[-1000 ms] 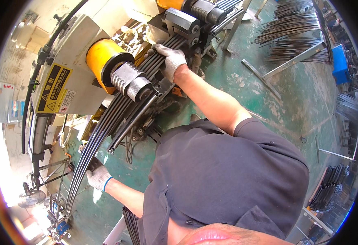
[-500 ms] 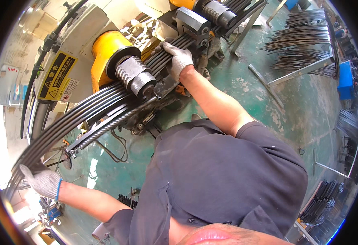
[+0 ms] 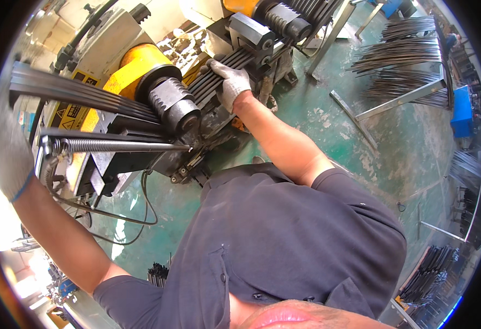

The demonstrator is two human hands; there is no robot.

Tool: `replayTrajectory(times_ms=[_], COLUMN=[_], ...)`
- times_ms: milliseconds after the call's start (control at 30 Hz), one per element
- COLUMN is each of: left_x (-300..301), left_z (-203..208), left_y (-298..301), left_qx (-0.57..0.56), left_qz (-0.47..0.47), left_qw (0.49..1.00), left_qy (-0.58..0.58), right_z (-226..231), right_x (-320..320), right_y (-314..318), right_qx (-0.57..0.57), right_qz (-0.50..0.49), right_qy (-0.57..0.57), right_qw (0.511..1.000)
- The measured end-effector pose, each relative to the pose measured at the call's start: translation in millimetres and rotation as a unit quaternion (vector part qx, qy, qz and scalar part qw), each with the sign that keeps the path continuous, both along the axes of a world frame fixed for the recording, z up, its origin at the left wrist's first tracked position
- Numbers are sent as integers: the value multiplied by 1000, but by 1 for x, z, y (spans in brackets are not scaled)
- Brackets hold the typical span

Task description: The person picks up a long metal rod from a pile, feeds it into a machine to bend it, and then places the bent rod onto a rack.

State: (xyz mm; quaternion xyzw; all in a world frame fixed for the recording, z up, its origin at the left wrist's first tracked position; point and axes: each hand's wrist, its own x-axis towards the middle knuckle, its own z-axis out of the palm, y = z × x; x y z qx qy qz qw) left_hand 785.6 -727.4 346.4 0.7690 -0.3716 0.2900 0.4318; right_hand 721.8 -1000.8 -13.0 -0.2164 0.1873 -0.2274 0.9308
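Observation:
A bundle of long dark metal rods (image 3: 117, 101) lies side by side through a bending machine, passing the grooved round die (image 3: 172, 98) below its yellow housing (image 3: 144, 63). Over the rods right of this die rests my right hand (image 3: 232, 82) in a pale glove, its fingers curled over their far side. My left hand (image 3: 7, 151), gloved too, is raised at the far left beside the rods' left stretch. Motion blurs its fingers, so its grip cannot be made out. Beneath the rods the machine's swing arm carries a long coil spring (image 3: 114, 146).
A second grooved die (image 3: 287, 19) and a steel clamp block (image 3: 251, 30) stand farther along the machine. Black hoses (image 3: 141, 219) hang below the swing arm. Bundles of rods (image 3: 405, 49) lie on a metal rack (image 3: 399, 100) at the right, near a blue box (image 3: 461, 112).
The left stretch of rods and the spring-carrying arm have swung upward and away around the die. My left hand has risen with them; my right hand stays on the rods.

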Motion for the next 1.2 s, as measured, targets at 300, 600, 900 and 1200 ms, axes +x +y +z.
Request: replayTrajectory(times_ms=[300,600,900,1200], left_x=[21,31,33,59], left_z=[-1,-9,-11,-15], left_y=[-74,-82,-79,-67], left_qx=[145,120,109,120], left_qz=[-25,-27,-33,-53], left_qw=[985,990,993,991], left_qy=[-85,-61,-22,-2], right_z=[-3,6,-6,-3], right_x=[1,-5,0,-1], right_y=[-4,-4,-7,-6], right_qx=[15,16,-5,1], right_qz=[-16,-22,-15,-8], right_qy=[-28,-19,-16,-25], right_qw=[999,999,1000,1000])
